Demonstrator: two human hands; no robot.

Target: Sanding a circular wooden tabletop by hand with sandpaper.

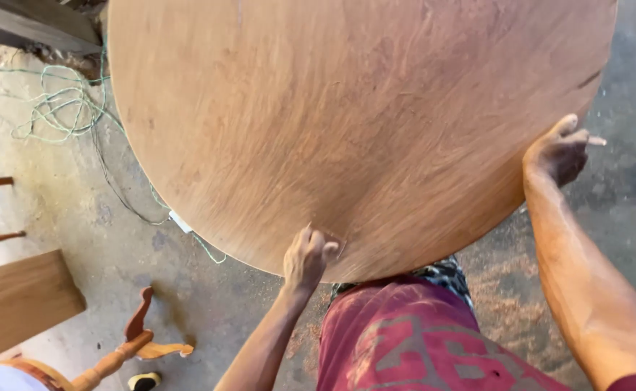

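Observation:
A large round wooden tabletop [361, 108] with brown grain fills most of the head view. My left hand [307, 257] presses a small piece of sandpaper [336, 245] against the top near its front edge. My right hand [560, 152] grips the tabletop's right rim, with a small pale stick-like thing between its fingers. My red shorts show below the top.
The concrete floor [101, 217] is dusty, with sawdust at the right. Tangled green cord [57, 108] lies at the upper left. A flat wooden board [18, 300] and a turned wooden leg [119, 355] sit at the lower left.

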